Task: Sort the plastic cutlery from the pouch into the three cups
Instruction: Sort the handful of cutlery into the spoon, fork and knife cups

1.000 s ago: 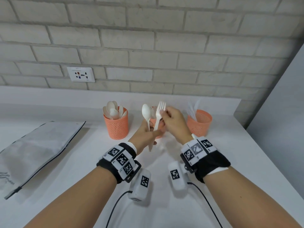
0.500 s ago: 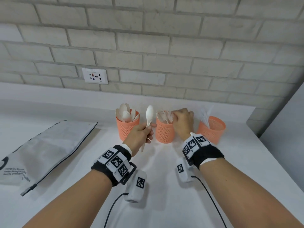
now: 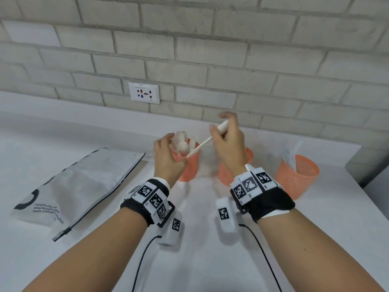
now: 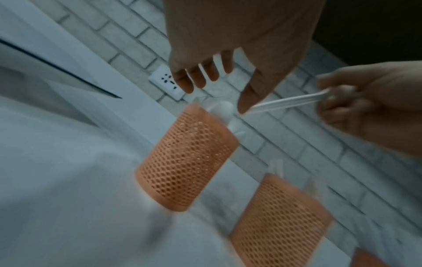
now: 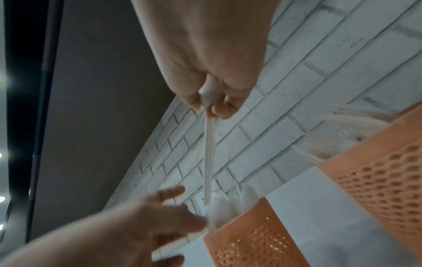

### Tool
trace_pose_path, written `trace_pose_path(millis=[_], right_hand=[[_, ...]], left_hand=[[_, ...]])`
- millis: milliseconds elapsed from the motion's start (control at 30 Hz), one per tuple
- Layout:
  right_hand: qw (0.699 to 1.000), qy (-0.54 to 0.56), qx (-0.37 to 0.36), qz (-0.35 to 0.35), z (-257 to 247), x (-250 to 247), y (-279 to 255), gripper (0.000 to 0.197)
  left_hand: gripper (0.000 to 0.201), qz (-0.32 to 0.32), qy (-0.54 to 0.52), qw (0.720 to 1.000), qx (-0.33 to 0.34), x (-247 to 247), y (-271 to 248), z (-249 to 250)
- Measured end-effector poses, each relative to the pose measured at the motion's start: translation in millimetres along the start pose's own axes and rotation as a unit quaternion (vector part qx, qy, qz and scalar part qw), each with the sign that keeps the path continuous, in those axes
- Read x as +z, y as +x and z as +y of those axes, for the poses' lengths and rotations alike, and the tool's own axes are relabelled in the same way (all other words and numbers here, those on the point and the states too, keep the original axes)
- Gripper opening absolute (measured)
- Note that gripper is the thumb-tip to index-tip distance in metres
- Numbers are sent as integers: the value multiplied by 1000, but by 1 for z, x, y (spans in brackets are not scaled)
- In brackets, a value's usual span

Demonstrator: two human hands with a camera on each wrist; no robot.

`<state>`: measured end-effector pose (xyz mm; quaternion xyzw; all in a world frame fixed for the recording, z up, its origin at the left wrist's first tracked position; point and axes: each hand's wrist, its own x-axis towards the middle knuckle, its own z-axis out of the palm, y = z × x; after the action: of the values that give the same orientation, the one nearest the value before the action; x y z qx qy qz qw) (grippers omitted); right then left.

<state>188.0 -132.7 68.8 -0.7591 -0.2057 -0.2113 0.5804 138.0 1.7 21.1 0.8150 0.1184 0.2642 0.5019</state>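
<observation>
My right hand (image 3: 221, 128) pinches a white plastic spoon (image 3: 201, 144) by its bowl end. The handle slants down-left, and its tip is at the rim of the left orange mesh cup (image 3: 190, 165), which holds several spoons. In the right wrist view the spoon (image 5: 209, 153) hangs from the right hand (image 5: 212, 104) over that cup (image 5: 251, 240). My left hand (image 3: 168, 144) hovers open just left of the cup, its thumb near the handle tip; the left wrist view shows its fingers (image 4: 189, 81) spread. The middle cup (image 3: 224, 175) holds forks and the right cup (image 3: 299, 175) holds knives.
The flat grey zip pouch (image 3: 80, 186) lies at the left on the white counter (image 3: 200, 260). A brick wall with a socket plate (image 3: 144, 92) runs behind the cups. A grey panel (image 3: 376, 186) bounds the counter at the right.
The spoon passed from my left hand to my right hand and now points handle-down at the left cup. The left hand let go and opened. The right hand left the middle cup.
</observation>
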Motion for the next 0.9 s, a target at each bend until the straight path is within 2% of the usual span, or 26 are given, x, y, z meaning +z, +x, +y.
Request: trace_pose_path(millis=[33,100,200,300,400,533,600,633,667,700,733,767,800,833,900], right_hand=[[999,12,-14,35,-1,2,5,25],[998,0,-34,46,1,11,9,27],[997,-59,-34,-32,10,29,5,34],[979,-157,-37,-123,25,39,-3,40],[923,-314,-24,-219,36,45,-8,49],[892,-323,29,-315,34,47,-4,57],[883,-339,24,-323,28,45,-2,58],[890,-343,6,-301,23,44,-3,59],[904,-339,-24,-258,19,43,-4,58],[921,-326,-59,-205,13,42,-7,54],[934,-304,-92,-161,8,44,-10,47],[944,-275,-110,-146,4,46,-13,39],[950,-238,-109,-167,1,49,-17,30],[952,-199,-93,-214,-1,53,-21,22],[933,-157,-56,-319,-3,60,-33,15]], left_hand=[[85,3,16,1000,-21,-2,5,-4],[111,-41,41,996,-60,-1,14,-12],[129,-84,38,993,-80,9,28,-25],[128,-76,-9,992,-102,16,32,-33],[123,-57,-24,994,-90,21,32,-37],[120,-63,-30,994,-88,21,32,-38],[119,-85,3,993,-86,15,34,-37],[113,-101,73,989,-76,10,34,-37],[102,-111,188,974,-63,3,34,-39],[87,-104,323,939,-53,-6,33,-42],[72,-88,438,892,-62,-16,32,-46],[62,-80,516,848,-90,-28,30,-49],[58,-80,562,814,-122,-39,27,-54],[56,-85,587,792,-145,-50,24,-61],[50,-91,592,780,-182,-67,18,-71]])
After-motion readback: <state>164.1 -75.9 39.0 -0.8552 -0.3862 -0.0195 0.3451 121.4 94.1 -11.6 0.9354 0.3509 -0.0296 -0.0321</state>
